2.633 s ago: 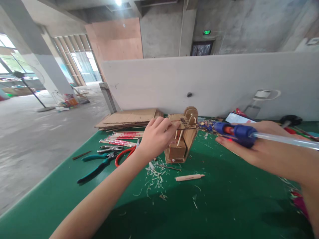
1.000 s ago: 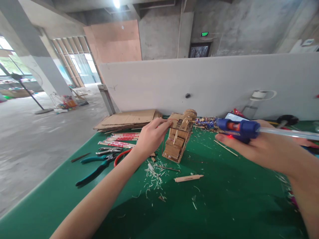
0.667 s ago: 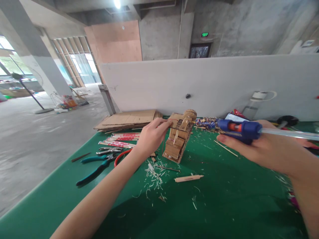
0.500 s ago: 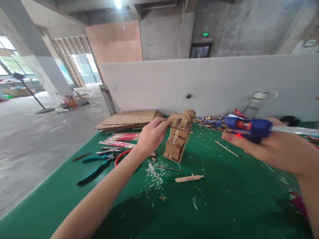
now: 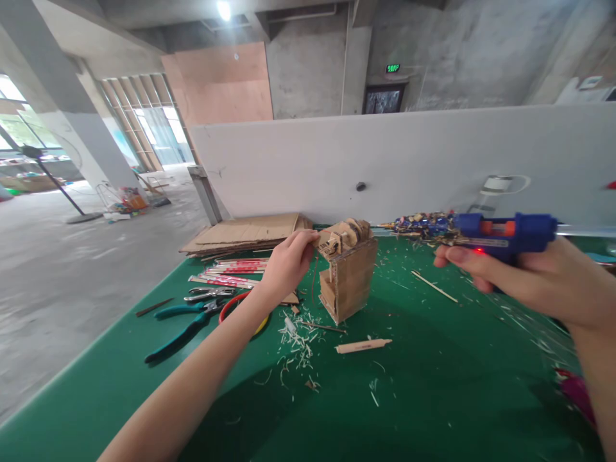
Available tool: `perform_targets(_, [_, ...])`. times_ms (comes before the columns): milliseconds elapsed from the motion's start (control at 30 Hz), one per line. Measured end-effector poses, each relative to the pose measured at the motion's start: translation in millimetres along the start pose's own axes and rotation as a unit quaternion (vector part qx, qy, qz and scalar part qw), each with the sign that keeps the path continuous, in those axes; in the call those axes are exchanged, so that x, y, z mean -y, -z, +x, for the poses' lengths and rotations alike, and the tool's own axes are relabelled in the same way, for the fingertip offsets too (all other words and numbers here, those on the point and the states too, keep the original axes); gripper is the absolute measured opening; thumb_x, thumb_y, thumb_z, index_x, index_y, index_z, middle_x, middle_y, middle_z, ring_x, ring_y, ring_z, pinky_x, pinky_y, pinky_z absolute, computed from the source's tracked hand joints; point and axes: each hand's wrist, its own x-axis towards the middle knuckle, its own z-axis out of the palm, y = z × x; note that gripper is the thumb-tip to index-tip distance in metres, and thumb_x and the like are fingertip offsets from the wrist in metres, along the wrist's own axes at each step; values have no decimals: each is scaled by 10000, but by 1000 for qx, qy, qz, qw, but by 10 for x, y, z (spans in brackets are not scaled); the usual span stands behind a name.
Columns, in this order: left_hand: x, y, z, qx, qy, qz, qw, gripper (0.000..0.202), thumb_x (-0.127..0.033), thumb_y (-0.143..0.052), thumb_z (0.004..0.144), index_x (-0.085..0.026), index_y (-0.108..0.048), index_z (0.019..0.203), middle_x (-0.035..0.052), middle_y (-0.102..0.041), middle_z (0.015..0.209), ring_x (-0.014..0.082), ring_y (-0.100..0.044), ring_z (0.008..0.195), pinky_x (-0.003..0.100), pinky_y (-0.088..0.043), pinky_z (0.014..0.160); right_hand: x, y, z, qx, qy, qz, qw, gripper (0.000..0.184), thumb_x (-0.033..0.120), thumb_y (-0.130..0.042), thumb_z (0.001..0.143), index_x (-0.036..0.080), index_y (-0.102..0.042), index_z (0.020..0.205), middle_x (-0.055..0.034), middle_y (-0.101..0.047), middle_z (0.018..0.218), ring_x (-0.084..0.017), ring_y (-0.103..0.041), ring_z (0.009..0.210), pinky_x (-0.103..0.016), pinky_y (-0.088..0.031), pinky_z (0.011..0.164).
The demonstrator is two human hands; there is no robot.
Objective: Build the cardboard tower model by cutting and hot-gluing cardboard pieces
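A small cardboard model stands upright on the green table, with a round layered cardboard piece on its top. My left hand pinches the left edge of the model's top flap; its fingertips partly hide that edge. In my right hand is a blue glue gun, its red light lit and its barrel crusted with scraps. The gun's tip points left, close to the right side of the round piece; I cannot tell whether they touch. A clear glue stick sticks out of the gun's back.
Teal-handled pliers and red-and-white packets lie to the left. Behind them are stacked cardboard sheets. White shavings, a pale pen-shaped piece and a thin stick lie on the green table. A white panel borders its back.
The cardboard model has been turned, so its broad side now faces me. The glue gun has swung level, its tip pointing left near the model's top. My left hand still grips the flap.
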Motion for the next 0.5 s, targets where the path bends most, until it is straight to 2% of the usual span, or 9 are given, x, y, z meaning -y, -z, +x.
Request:
perform_targets(67, [12, -7, -6, -1, -1, -3, 1000, 237, -110, -439, 872, -204, -562, 1052, 48, -667, 1027, 147, -635, 965, 273, -514, 824, 0, -1, 1, 26, -18, 21, 999, 427, 600, -533, 748, 197, -672, 759, -27, -639, 612, -126, -525, 412, -274, -469, 390])
perform_targets(233, [18, 2, -9, -9, -8, -16, 1000, 232, -110, -435, 875, -199, -557, 1052, 50, -668, 1045, 141, -631, 987, 265, -509, 842, -27, 0, 19, 43, -53, 6, 998, 433, 610, -523, 746, 201, -666, 737, -4, -570, 503, -144, -542, 446, -270, -460, 414])
perform_targets(400, [16, 11, -6, 3, -10, -13, 1000, 234, -114, -437, 872, -202, -557, 1052, 52, -670, 1042, 149, -629, 998, 276, -512, 843, -30, -22, 32, 64, -62, 7, 996, 434, 611, -513, 743, 195, -632, 715, -6, -560, 482, -147, -534, 434, -258, -437, 389])
perform_targets(500, [14, 9, -1, 2, -12, -15, 1000, 236, -112, -440, 868, -200, -555, 1054, 56, -668, 1047, 151, -626, 1006, 282, -511, 851, -33, -42, 25, 60, -54, 2, 997, 407, 583, -516, 759, 195, -637, 739, -18, -602, 547, -137, -534, 432, -254, -448, 394])
